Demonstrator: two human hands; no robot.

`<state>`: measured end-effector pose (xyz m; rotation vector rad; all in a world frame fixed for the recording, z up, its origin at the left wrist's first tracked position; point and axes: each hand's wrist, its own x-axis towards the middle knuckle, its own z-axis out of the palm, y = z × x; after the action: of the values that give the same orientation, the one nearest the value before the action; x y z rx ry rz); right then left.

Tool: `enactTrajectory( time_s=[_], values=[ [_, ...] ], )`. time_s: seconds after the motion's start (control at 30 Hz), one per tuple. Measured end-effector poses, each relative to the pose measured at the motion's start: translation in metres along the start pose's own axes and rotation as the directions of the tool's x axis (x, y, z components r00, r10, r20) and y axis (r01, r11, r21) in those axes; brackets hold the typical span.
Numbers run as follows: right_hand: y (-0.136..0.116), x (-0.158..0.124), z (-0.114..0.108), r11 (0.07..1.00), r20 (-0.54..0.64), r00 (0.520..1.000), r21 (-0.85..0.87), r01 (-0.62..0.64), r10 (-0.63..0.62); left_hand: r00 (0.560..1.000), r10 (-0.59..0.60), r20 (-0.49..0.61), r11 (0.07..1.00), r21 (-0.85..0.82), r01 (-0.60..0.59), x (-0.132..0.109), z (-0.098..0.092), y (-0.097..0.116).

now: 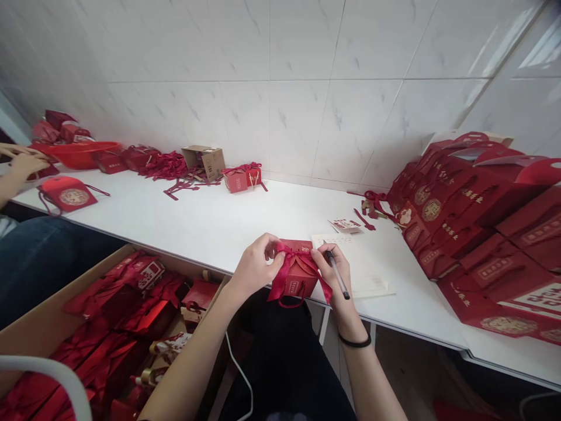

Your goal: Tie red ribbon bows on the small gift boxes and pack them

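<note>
A small red gift box (299, 282) with a pale printed label rests at the table's front edge, right in front of me. A red ribbon (283, 275) is tied in a bow across its top, its tails hanging down the front. My left hand (258, 260) pinches the left loop of this bow. On the other side, my right hand (333, 270) pinches the right part of the ribbon between thumb and finger. A pen (338, 275) with a black end is also tucked in the right hand, slanting down past the wrist.
Sheets of paper (372, 286) lie right of the box, near a folded card (345, 225). Stacked red gift boxes (464, 216) fill the right side. A carton (26, 339) of red boxes stands below left. Another person's hand (26, 165) is at far left, near a red basin (83, 156).
</note>
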<state>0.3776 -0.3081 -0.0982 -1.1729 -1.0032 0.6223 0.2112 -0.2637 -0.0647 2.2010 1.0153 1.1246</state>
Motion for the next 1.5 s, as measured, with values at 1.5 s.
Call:
enactTrajectory(
  time_s=[1.5],
  values=[
    [-0.008,0.004,-0.002,0.994,0.016,0.998,-0.096,0.056,-0.055,0.950,-0.256,0.181,0.847,-0.432,0.311,-0.004,-0.001,-0.010]
  ],
)
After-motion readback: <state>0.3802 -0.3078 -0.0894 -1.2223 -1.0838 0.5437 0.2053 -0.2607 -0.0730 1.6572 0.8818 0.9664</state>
